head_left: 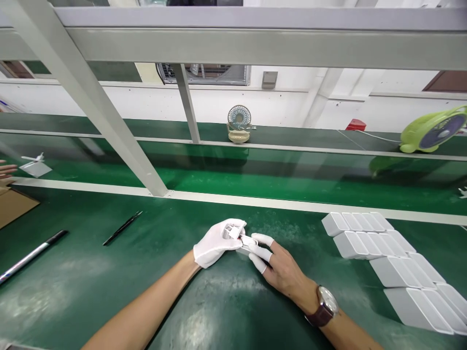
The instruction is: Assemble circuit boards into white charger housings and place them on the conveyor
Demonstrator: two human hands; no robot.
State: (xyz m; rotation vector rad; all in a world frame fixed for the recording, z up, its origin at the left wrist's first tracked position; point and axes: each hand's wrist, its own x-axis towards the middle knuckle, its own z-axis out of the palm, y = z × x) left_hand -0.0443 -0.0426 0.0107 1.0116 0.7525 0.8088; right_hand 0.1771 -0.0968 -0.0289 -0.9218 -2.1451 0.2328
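A small white plastic assembly (234, 233) is grasped by the fingers of the gloved left hand (215, 244) over the worktop (175, 306) and is touched by the capped fingers of the right hand (286, 272); whether these also grip it cannot be told. White casings (352, 244) are ranged at right.

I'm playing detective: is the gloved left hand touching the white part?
Touching. The head view shows the left hand curled around the white part.
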